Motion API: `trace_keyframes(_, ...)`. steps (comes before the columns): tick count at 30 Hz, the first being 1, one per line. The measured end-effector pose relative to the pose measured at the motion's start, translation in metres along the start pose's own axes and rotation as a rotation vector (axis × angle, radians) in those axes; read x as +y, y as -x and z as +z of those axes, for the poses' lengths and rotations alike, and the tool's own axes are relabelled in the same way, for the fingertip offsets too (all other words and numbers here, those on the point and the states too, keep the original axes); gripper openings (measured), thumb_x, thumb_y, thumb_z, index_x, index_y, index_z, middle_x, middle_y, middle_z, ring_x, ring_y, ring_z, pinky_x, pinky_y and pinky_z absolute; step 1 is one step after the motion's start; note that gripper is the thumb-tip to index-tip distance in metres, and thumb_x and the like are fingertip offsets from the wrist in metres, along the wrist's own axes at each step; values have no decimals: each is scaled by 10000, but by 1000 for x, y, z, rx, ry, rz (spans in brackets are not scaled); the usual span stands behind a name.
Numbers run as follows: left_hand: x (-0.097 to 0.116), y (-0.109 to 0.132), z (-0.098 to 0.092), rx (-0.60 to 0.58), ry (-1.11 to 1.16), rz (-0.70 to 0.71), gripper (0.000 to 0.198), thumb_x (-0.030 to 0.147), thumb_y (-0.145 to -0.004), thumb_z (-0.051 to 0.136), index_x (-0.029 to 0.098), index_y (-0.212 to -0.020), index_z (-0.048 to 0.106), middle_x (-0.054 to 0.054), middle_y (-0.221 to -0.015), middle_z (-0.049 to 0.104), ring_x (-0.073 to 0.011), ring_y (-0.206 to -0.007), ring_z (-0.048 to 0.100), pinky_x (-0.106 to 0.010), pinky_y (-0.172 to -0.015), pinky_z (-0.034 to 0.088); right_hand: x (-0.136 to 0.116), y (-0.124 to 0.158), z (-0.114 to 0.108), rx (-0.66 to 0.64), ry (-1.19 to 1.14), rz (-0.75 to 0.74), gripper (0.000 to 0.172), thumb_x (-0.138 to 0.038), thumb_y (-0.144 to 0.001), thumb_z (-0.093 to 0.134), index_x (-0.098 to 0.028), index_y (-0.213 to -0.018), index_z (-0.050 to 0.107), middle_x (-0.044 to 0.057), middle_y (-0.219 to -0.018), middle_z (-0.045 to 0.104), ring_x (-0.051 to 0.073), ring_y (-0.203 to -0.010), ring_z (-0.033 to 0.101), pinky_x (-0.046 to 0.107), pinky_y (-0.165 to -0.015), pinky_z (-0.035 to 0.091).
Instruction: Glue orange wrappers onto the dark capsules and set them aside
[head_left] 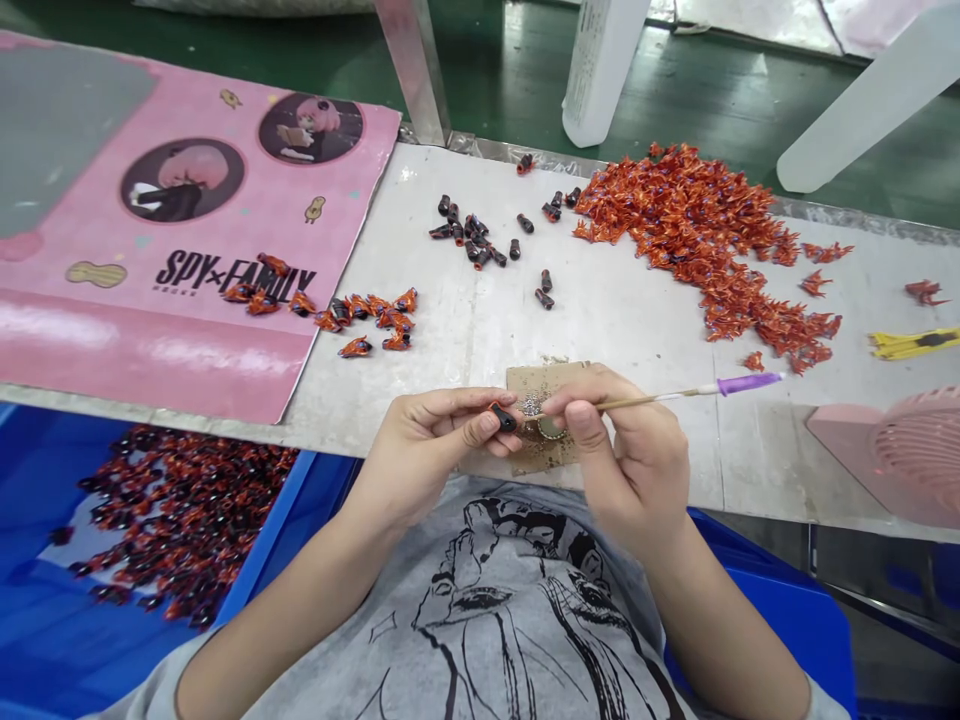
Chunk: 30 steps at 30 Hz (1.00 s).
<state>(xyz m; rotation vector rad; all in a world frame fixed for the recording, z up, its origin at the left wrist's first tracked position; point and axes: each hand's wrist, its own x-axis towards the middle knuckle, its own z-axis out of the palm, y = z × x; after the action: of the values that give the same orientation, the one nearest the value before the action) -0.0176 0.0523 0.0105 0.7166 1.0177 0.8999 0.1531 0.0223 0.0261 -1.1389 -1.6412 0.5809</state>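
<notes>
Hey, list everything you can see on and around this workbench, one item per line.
table: one, grey, under everything
mat: one, pink, printed, table's left
orange pile: one, many pieces, far right
orange group: about a dozen, by mat's edge
loose black caps: about twenty, far centre
blue bin: one, lower left, holds orange-and-black pieces
cardboard: one, brown, under hands
white bottle: one, top, beyond table
fan: one, pink, right edge
yellow piece: one, right edge
left hand: grip on black cap
right hand: grip on stick, purple-ended
</notes>
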Motion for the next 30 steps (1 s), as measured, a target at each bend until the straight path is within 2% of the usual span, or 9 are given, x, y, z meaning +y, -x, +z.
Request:
trace_keyframes(4,-1,-1,-3,4,-6,30,313,335,-529,1002,178,-725,816,-59,-699,812,-153,-526,725,-234,-538,615,18,9,-6,-53,235,-7,236,-171,-1017,470,-197,-825,605,44,-752,668,187,-702,636,322,-664,484)
trace_keyframes(7,-2,-2,-4,3,-10,49,288,317,-540,998,180,-710,811,-57,-690,810,-159,-529,730,-236,-535,618,31,15,-5,-148,419,-52,260,-177,-1012,460,-192,-803,614,69,-761,690,210,-708,621,344,-658,458)
trace_keyframes(9,-3,-2,-4,3,-27,70,267,302,-552,993,181,-707,813,-57,-689,810,-168,-542,734,-249,-545,626,34,17,-4,-151,473,-68,273,-177,-1014,452,-195,-793,611,75,-766,706,214,-710,625,349,-655,458)
trace_keyframes(12,-4,-1,-3,3,-40,88,235,273,-561,989,189,-700,819,-52,-694,813,-167,-579,747,-235,-561,631,26,15,-5,-48,410,-54,241,-172,-1007,479,-199,-804,606,64,-759,711,200,-703,646,333,-650,485)
trace_keyframes(18,-7,3,-1,-29,-41,63,188,264,-609,975,216,-731,840,-37,-736,828,-134,-599,757,-178,-602,636,-2,9,-5,111,59,103,178,-153,-997,540,-204,-850,625,18,-777,718,133,-633,639,275,-590,491)
trace_keyframes(21,-7,4,1,-48,-30,35,186,286,-619,972,229,-742,845,-30,-738,830,-127,-592,757,-174,-615,637,-8,9,-1,113,-34,102,177,-138,-994,549,-207,-851,628,4,-773,718,124,-650,646,264,-607,499)
trace_keyframes(30,-3,6,6,-2,-85,29,279,369,-569,988,198,-726,832,-60,-718,822,-193,-583,762,-279,-603,662,-4,9,1,59,6,64,174,-146,-988,543,-211,-847,622,13,-746,711,155,-691,681,284,-638,525)
